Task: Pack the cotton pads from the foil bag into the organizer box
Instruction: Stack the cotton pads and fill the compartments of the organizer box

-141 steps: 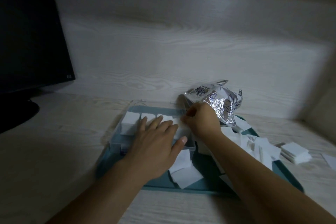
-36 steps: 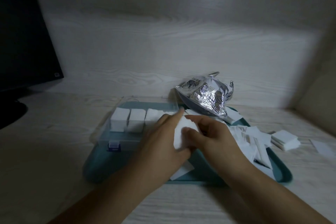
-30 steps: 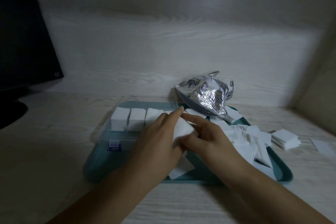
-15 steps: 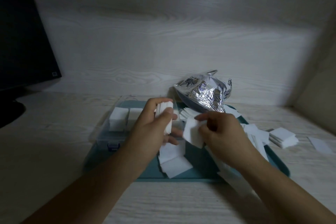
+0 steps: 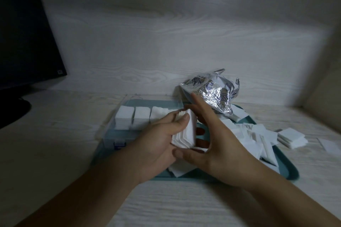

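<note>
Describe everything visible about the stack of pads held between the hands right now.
The stack of cotton pads is white, square and soft-looking, its layered edges visible at the lower left. It stands on edge, tilted, above the teal tray. The left hand grips it, thumb over one corner; the right hand cups it from the other side.

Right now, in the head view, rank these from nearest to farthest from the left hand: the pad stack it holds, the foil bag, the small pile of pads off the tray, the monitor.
From the left hand:
1. Pad stack, in its grip.
2. Foil bag, behind and to the right, at the tray's far edge.
3. Small pile of pads, far right, on the desk beside the tray.
4. Monitor, far left, at the back.
</note>
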